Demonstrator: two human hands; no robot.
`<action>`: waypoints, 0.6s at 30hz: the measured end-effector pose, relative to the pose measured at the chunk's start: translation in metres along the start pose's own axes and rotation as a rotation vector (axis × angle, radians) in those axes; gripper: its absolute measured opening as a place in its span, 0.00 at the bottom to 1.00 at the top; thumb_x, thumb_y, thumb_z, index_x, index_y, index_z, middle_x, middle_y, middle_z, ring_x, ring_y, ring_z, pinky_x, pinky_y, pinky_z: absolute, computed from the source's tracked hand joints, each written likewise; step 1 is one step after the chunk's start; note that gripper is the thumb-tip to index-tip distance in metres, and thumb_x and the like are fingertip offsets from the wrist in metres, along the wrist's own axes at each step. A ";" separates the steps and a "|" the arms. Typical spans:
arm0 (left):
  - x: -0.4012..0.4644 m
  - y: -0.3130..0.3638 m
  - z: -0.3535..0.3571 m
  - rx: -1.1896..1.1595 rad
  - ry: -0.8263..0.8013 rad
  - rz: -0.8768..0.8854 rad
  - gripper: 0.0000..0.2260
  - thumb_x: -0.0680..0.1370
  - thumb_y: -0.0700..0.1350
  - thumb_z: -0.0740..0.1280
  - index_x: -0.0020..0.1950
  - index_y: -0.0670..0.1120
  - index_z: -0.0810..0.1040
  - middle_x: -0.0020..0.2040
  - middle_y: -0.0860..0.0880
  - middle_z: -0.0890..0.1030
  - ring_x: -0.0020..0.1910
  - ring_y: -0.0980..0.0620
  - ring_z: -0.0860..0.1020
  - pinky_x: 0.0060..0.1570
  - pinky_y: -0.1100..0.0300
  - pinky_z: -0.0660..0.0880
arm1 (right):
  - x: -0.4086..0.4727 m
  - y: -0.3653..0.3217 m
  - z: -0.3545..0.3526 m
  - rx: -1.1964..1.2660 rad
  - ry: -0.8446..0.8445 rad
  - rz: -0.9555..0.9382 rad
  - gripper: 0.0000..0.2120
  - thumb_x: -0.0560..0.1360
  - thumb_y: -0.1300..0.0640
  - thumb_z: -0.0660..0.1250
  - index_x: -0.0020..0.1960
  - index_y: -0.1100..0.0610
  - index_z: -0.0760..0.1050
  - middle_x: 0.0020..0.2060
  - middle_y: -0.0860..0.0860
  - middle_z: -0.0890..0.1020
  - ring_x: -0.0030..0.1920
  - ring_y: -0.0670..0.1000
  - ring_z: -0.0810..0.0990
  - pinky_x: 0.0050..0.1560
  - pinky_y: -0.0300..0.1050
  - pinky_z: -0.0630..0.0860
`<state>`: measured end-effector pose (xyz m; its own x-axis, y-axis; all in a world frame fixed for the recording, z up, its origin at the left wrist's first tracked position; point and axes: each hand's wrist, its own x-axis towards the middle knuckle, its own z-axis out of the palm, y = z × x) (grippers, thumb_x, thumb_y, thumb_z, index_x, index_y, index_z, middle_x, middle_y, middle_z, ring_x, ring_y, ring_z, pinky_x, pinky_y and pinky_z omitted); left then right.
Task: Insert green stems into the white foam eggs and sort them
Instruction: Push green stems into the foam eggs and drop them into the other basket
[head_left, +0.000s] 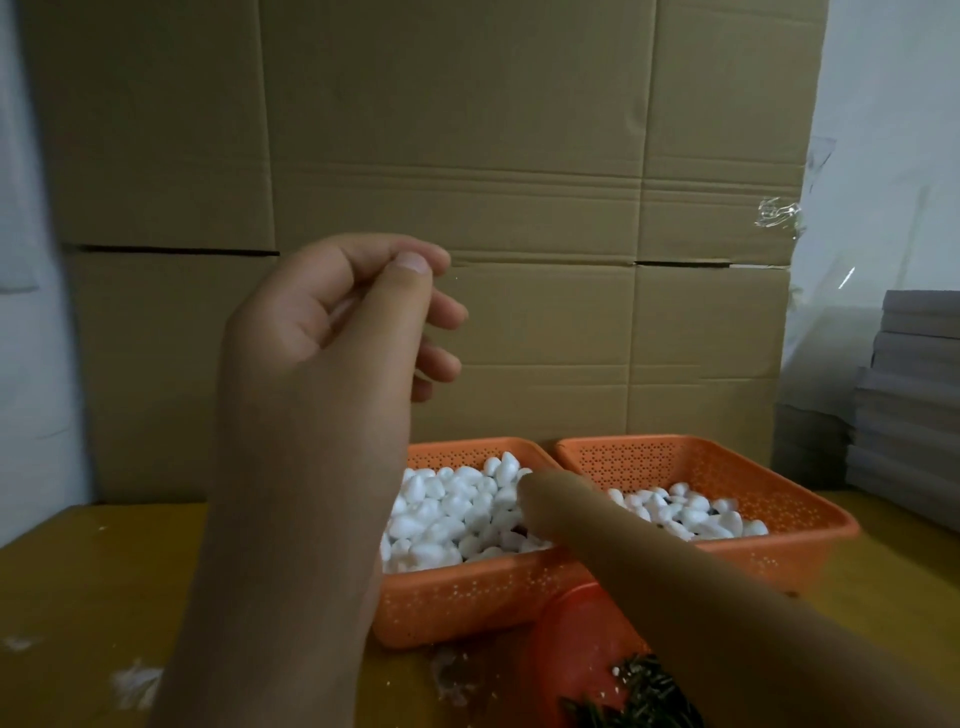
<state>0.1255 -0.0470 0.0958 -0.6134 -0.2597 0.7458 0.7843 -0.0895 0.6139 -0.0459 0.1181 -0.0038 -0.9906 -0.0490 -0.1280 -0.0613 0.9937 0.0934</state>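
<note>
Currently our left hand (332, 332) is raised well above the table (93, 582), thumb pressed against the curled forefinger; whether anything thin is pinched there we cannot tell. Our right forearm (675, 582) reaches forward and left across the baskets; the right hand itself is hidden at the heap of eggs, so its fingers cannot be read.

Key relation: the white foam eggs (457, 514) lie below and to the right of the left hand, and the right arm is clearly the nearer one. The green stems (639, 696) sit nearest us, in a red tray (576, 639) under the right forearm, their long axes scattered in no single direction.

Containers: left orange basket (467, 597) is heaped with eggs; right orange basket (737, 467) holds a shallower layer, with a few dark specks among them, too small to identify. Judgement: the next egg is being picked.
</note>
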 end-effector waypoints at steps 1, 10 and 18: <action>0.000 0.000 0.000 -0.006 -0.001 -0.002 0.08 0.72 0.47 0.63 0.37 0.55 0.81 0.32 0.55 0.82 0.26 0.59 0.76 0.28 0.68 0.72 | 0.001 -0.002 0.003 -0.026 -0.009 0.009 0.29 0.80 0.57 0.62 0.76 0.63 0.53 0.71 0.57 0.68 0.68 0.58 0.70 0.63 0.50 0.70; -0.002 -0.003 -0.002 0.023 -0.046 -0.006 0.12 0.79 0.42 0.64 0.39 0.54 0.81 0.33 0.55 0.82 0.27 0.60 0.76 0.28 0.69 0.73 | 0.006 0.008 -0.004 0.152 0.274 -0.026 0.07 0.76 0.55 0.64 0.50 0.57 0.76 0.43 0.51 0.80 0.41 0.50 0.78 0.35 0.39 0.70; -0.008 -0.014 0.004 0.358 -0.139 0.011 0.04 0.74 0.52 0.68 0.47 0.61 0.79 0.45 0.61 0.81 0.43 0.64 0.79 0.40 0.63 0.73 | -0.109 0.010 -0.057 1.316 0.594 -0.465 0.07 0.74 0.47 0.69 0.45 0.48 0.84 0.34 0.43 0.82 0.36 0.41 0.79 0.36 0.34 0.74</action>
<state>0.1191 -0.0400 0.0826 -0.6316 -0.1235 0.7654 0.7237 0.2603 0.6391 0.0541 0.1273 0.0670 -0.8386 -0.0864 0.5379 -0.5413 0.2427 -0.8050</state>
